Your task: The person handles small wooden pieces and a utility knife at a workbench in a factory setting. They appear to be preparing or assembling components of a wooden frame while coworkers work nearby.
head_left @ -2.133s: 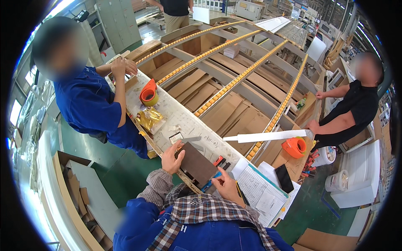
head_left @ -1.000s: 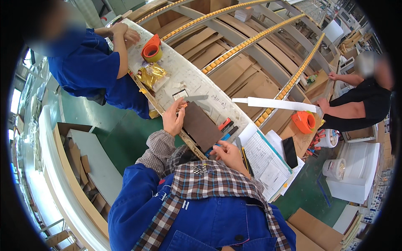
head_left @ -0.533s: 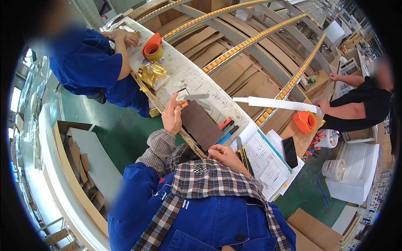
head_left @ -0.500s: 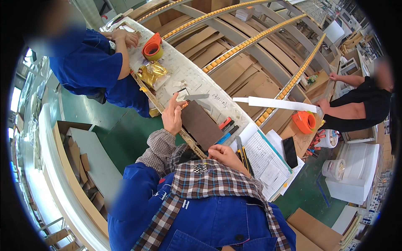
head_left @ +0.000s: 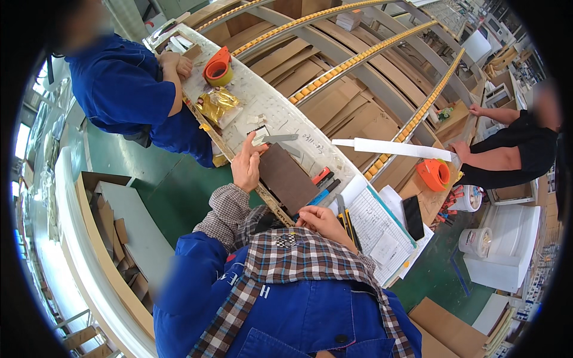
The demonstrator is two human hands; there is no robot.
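Observation:
A dark brown rectangular board (head_left: 287, 180) lies at the near side of the long white worktable (head_left: 262, 89). My left hand (head_left: 243, 167) rests by its left edge, index finger stretched out and thumb apart. Just beyond those fingertips lies a small dark-and-white piece (head_left: 258, 136), beside a flat grey metal strip (head_left: 282, 138). My right hand (head_left: 325, 222) is at the board's near right corner, fingers curled together; whatever they hold, if anything, is hidden. Close to it lie a yellow-and-black utility knife (head_left: 345, 218), a blue marker (head_left: 325, 193) and a red-handled tool (head_left: 322, 175).
A clipboard with papers (head_left: 382, 230) and a phone (head_left: 412, 217) lie to the right. Orange tape dispensers (head_left: 217, 67) and a gold packet (head_left: 219, 106) sit on the table. Roller rails (head_left: 364, 61) run behind it. A co-worker in blue (head_left: 128, 89) stands left; another person holds a white strip (head_left: 403, 148) at right.
The co-worker at left has leaned back slightly, and their hands have drawn together, baring a small tray of pieces. My own hands stay nearly still.

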